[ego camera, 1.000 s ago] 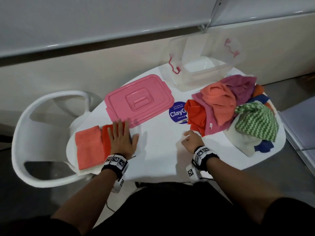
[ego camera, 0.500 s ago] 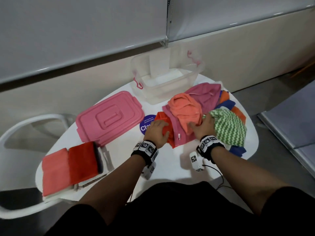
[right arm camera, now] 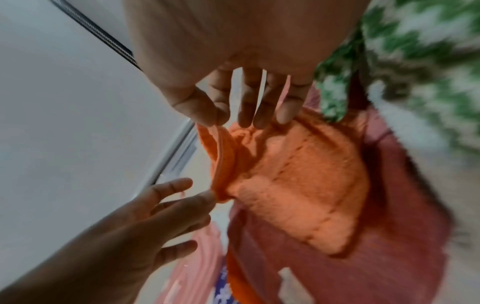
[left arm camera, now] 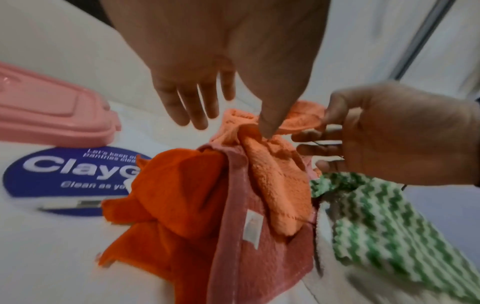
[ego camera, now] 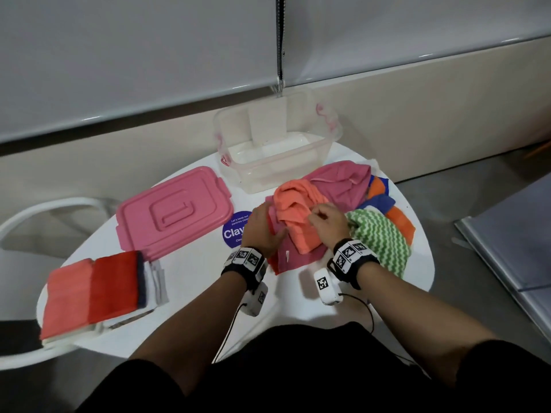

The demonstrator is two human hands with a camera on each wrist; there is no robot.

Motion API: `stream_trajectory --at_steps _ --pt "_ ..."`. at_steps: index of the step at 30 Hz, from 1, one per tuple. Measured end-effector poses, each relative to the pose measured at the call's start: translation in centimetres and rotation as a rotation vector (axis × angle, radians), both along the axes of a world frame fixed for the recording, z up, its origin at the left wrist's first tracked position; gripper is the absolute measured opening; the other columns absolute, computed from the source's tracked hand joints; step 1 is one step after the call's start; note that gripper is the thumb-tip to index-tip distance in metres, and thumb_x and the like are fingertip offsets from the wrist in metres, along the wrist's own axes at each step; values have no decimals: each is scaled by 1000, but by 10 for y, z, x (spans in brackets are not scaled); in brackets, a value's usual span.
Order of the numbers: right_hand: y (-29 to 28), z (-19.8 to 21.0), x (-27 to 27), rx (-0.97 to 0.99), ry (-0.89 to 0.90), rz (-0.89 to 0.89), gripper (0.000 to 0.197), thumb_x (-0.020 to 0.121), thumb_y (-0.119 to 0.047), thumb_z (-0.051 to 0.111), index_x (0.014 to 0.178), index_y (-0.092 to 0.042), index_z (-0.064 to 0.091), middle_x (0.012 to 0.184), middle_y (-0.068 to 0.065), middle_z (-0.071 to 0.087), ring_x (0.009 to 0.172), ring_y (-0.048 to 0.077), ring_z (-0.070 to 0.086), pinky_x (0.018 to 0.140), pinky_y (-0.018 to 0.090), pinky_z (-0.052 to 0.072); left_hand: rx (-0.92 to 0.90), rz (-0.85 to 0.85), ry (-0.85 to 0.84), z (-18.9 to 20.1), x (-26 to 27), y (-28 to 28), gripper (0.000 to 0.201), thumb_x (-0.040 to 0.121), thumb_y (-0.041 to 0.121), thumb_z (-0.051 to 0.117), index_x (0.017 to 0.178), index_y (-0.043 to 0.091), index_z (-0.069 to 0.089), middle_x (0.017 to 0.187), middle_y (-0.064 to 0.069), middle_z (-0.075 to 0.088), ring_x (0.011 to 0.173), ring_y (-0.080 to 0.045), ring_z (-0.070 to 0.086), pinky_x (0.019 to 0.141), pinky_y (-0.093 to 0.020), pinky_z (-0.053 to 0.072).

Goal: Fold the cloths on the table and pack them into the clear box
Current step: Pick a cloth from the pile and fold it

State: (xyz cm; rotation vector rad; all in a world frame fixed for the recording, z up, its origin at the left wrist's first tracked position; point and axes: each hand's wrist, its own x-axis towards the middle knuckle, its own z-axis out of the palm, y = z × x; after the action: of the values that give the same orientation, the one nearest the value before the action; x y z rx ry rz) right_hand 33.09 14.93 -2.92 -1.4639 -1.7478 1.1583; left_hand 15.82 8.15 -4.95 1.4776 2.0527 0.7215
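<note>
Fluffy coral cloth (ego camera: pixel 293 217) crumpled, right hand (ego camera: pixel 329 223) pinching its hem

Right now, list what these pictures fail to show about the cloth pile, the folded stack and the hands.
- Cloth pile: head view, lower cloths are buried, so their count is unclear.
- Folded stack: head view, only the edges of its lower layers show.
- Left hand: head view hides its fingertips; the wrist views show its thumb on the peach cloth.
- Green zigzag cloth: right wrist view, blurred.
</note>
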Motion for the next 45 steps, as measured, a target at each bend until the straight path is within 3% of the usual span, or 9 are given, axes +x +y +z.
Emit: stream_trajectory --at_steps 6,9,12,19,22,30,37,41,45 --pt "-6 49 -19 -281 379 159 20 47 -4 47 39 -22 44 49 -9 43 48 8 40 52 20 32 128 -173 146 26 -1 7 54 78 44 60 124 16 59 120 -9 59 108 -28 51 92 -45 45" --pt "-6 72 -25 -531 768 56 12 40 -3 50 53 -3 51 56 4 47 54 13 46 57 21 42 162 -67 -86 53 -6 -7 31 74 40 69 90 14 67 86 -2 67 83 -17 59 75 -31 47" --pt "-11 97 -28 -571 893 -4 14 54 -3 39 47 -15 40 45 -5 35 42 9 34 44 19 35 135 -29 -364 73 -14 -25 28 78 18 82 68 24 57 54 16 57 51 4 49 53 -11 38" --pt "-41 116 -56 -374 450 13 35 84 -50 62 67 -21 52 58 -2 47 54 15 47 57 28 38 123 -89 -558 117 -32 -67 33 66 32 89 87 12 75 82 -7 75 73 -14 68 69 -32 56" --pt "-47 115 -60 -175 164 325 60 70 -82 59 76 -23 60 75 4 57 67 16 53 68 31 40 62 -137 -453 132 -63 -84 48 61 38 92 71 4 60 64 -1 64 59 -12 56 57 -27 43" --pt "-65 127 -55 -110 -87 497 21 72 -20 87 78 -10 70 51 -11 48 42 0 35 47 17 29 -101 -67 33 137 -170 -127 17 72 26 83 79 21 69 76 8 70 74 -11 65 70 -30 51" --pt "-106 105 -115 -38 -128 691 83 64 -24 91 137 -32 52 117 -6 58 100 6 58 86 20 49 -30 -249 -144 149 -151 -142 10 78 22 81 87 23 79 78 -1 74 68 -7 61 66 -25 47" --pt "-120 94 -134 37 -58 560 12 79 -30 76 90 -31 74 80 -5 69 70 8 60 67 28 48 21 -234 -72 153 -153 -142 11 77 22 81 86 21 74 76 -2 72 68 -15 64 66 -31 50" --pt "-108 103 -124 36 107 439 23 81 -16 69 86 -37 76 88 -10 76 88 9 68 85 30 51 -41 -142 168 149 -178 -154 10 80 31 77 79 32 67 76 12 67 77 -14 63 73 -30 50"
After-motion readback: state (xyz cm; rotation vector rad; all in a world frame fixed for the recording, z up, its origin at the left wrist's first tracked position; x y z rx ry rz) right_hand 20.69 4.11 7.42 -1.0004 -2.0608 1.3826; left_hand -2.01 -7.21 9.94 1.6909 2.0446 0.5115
